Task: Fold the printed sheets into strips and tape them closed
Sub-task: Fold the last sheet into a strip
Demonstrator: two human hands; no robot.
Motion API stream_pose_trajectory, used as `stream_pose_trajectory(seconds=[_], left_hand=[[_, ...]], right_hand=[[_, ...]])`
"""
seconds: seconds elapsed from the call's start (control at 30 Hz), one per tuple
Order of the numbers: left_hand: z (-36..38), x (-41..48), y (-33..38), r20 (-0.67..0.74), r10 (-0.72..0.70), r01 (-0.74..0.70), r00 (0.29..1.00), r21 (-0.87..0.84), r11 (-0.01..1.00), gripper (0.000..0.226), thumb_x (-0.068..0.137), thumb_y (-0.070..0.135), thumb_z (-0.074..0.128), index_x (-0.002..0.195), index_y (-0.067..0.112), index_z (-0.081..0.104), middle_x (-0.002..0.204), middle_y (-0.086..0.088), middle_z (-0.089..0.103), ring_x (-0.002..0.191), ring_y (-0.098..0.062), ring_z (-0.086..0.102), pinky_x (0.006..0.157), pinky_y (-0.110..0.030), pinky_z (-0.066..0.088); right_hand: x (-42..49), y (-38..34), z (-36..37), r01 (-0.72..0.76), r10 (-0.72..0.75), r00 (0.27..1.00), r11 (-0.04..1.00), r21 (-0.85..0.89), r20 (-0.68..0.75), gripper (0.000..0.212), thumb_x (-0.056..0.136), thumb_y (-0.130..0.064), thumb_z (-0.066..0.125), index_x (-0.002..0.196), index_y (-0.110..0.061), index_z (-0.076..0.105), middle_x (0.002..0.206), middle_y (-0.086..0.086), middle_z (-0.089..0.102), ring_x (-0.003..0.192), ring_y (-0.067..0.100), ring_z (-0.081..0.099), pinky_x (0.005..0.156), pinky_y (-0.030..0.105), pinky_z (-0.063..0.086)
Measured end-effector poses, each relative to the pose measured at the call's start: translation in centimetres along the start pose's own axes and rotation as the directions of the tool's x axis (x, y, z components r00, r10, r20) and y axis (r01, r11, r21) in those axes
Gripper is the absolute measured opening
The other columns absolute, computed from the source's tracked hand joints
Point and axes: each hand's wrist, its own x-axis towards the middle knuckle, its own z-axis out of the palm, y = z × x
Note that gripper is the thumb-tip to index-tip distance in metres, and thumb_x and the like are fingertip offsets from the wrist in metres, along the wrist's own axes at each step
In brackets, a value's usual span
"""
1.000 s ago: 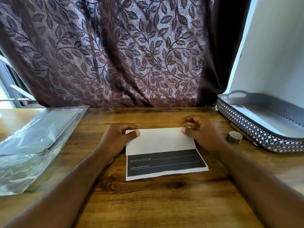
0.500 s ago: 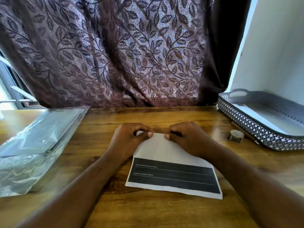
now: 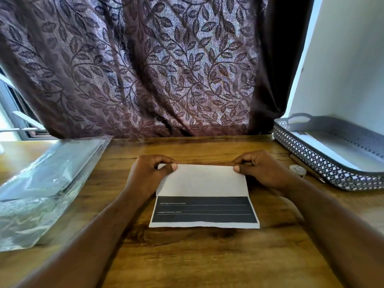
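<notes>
1. On the bench [image 3: 207, 258] in front of me lies one printed sheet [image 3: 202, 183], centred between two hands.
2. My left hand [image 3: 145, 175] pinches its far left corner and my right hand [image 3: 265, 171] its far right corner, thumbs on top.
3. One small tape roll [image 3: 298, 170] sits right of my right hand, beside one grey lattice tray [image 3: 311, 161]; one clear plastic packet [image 3: 41, 183] lies at the left.
4. My curled fingers are hidden behind the sheet's far edge; the print on its dark band is too small to read; the tray and the packet are cut off by the frame.
5. Its long axis runs left to right, with the white folded flap on the far side and the dark band towards me.
</notes>
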Motion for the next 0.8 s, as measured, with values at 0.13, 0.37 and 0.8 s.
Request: stream_pose_trajectory(seconds=[0.13,0.37,0.8], left_hand=[[-0.4,-0.4,0.6,-0.129,0.068,-0.045,0.989,0.170,0.984,0.006,0.089,0.029,0.074,0.093,0.032,0.078,0.095,0.018,0.076,0.086,-0.004,0.067,0.077,-0.026,0.052],[0.8,-2.0,3.4,0.024,0.445,-0.409,0.895,0.438,0.800,0.027,0.101,0.038,0.055,0.123,0.031,0.069,0.122,0.013,0.071,0.118,-0.008,0.060,0.124,-0.051,0.006],[0.0,-1.3,2.1,0.046,0.392,-0.354,0.919,0.536,0.767,0.019,0.101,0.040,0.054,0.091,0.034,0.069,0.085,0.019,0.072,0.083,-0.005,0.067,0.122,-0.049,0.009]], right_hand=[[-0.1,-0.6,1.1,0.021,-0.015,0.995,0.998,0.063,-0.094,0.007,0.090,-0.018,0.075,0.084,-0.014,0.076,0.083,0.001,0.079,0.077,0.014,0.075,0.074,0.035,0.059],[-1.1,-4.2,5.5,0.220,-0.250,0.955,0.958,-0.181,-0.161,0.005,0.094,-0.023,0.070,0.088,-0.022,0.070,0.081,-0.005,0.073,0.072,0.008,0.071,0.059,0.029,0.061],[-0.4,-2.5,3.7,0.187,-0.231,0.946,0.962,-0.200,-0.226,0.010,0.093,-0.020,0.072,0.085,-0.025,0.072,0.082,-0.014,0.071,0.077,0.002,0.067,0.067,0.028,0.058]])
